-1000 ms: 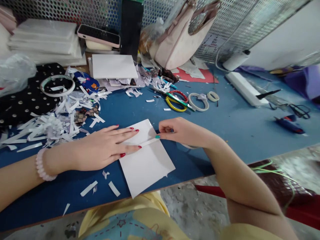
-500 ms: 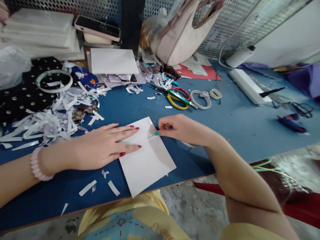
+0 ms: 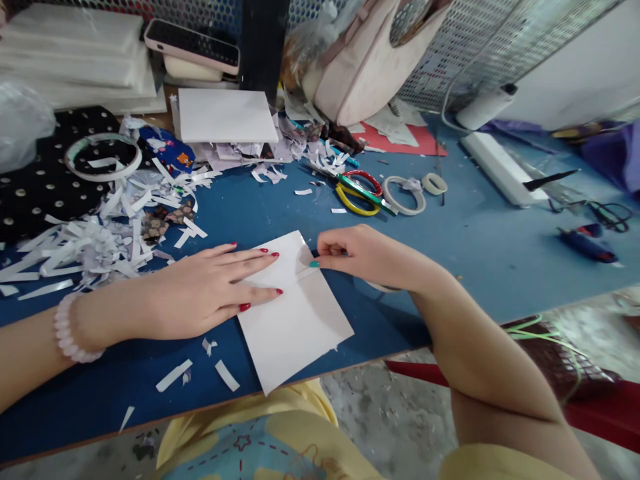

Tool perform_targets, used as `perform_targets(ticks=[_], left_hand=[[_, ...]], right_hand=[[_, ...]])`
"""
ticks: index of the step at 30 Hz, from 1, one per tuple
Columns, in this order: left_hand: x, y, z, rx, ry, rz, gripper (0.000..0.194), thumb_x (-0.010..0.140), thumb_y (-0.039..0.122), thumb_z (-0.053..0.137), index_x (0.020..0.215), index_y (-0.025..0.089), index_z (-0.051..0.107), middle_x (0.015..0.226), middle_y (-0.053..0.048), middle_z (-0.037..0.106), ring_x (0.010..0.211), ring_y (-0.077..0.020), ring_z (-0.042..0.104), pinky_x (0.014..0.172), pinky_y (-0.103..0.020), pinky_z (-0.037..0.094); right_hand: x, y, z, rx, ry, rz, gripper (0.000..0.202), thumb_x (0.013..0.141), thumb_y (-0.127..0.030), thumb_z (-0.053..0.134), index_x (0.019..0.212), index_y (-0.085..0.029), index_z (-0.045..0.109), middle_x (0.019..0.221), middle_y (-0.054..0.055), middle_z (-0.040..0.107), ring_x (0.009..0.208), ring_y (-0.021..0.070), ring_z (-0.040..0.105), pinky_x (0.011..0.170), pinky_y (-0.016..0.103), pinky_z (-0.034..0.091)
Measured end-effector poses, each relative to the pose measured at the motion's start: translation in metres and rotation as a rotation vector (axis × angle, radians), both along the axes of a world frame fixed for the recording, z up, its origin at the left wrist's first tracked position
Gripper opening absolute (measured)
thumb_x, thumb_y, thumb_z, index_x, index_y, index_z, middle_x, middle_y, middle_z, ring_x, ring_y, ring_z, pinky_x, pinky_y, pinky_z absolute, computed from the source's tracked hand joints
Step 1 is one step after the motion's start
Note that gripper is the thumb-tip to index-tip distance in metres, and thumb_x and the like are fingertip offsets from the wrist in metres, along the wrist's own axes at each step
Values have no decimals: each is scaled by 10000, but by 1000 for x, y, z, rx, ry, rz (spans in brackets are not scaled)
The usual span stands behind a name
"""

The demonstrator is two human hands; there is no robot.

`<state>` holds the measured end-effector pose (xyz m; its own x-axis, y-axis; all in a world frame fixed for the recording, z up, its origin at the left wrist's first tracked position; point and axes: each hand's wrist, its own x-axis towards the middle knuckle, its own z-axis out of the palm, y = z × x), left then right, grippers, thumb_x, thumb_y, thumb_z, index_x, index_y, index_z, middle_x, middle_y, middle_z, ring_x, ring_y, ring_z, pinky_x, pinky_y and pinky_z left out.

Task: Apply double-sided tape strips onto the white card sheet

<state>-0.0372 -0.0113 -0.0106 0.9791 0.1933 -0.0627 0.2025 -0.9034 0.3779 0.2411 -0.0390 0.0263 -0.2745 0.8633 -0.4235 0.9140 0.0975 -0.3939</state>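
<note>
A white sheet of paper (image 3: pixel 300 327) lies at a slant near the table's front edge. A faint thin line crosses it. My left hand (image 3: pixel 200 293) rests flat with fingers apart, its fingertips on the paper's left part. At the paper's right edge my right hand (image 3: pixel 350 250) is closed in a pinch, the thumb touching the sheet at one end of the line. Whatever the pinch holds, if anything, is too small to make out. Beneath my right wrist, part of a pale curved rim (image 3: pixel 383 288) shows; the rest is hidden.
Shredded paper strips (image 3: pixel 105 233) heap at the left around a tape roll (image 3: pixel 103 157). A stack of white cards (image 3: pixel 225 117) stands behind. Scissors (image 3: pixel 357 192) and two tape rolls (image 3: pixel 404 195) lie beyond my right hand. A white box (image 3: pixel 503 170) sits farther right.
The visible line on the paper looks shorter and fainter. Both hands and the sheet stay almost where they were; the view has shifted slightly.
</note>
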Motion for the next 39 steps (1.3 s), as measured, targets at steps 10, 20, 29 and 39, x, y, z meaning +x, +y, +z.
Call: perform_targets(ticks=[10, 20, 29, 39], left_hand=[[-1, 1, -2, -10, -44, -7, 472, 1020, 257, 382, 1478, 369, 400, 1624, -34, 232, 1482, -234, 270, 1213, -489, 171], [-6, -1, -3, 58, -65, -54, 498, 1029, 411, 388, 1516, 321, 339, 1628, -46, 206, 1495, -234, 234, 1227, -461, 103], [-28, 14, 15, 63, -126, -144, 368, 987, 359, 508, 1332, 269, 599, 1500, -34, 478, 1372, -206, 468, 1206, -348, 218], [-18, 4, 9, 6, -141, -109, 409, 997, 292, 478, 1400, 247, 535, 1506, -70, 465, 1405, -219, 423, 1216, -388, 208]], right_hand=[[7, 0, -7, 62, 50, 51, 212, 859, -338, 543, 700, -200, 517, 576, -42, 511, 532, 97, 427, 550, 239, 290], [5, -2, -6, 56, 18, 27, 208, 869, -309, 554, 697, -200, 513, 583, -45, 508, 533, 98, 430, 552, 239, 288], [7, -3, -10, 79, 32, 42, 229, 876, -343, 549, 705, -197, 502, 608, -34, 520, 555, 104, 432, 566, 248, 285], [1, -4, -8, 82, -32, 41, 242, 874, -336, 571, 696, -197, 485, 601, -38, 521, 550, 101, 434, 564, 244, 267]])
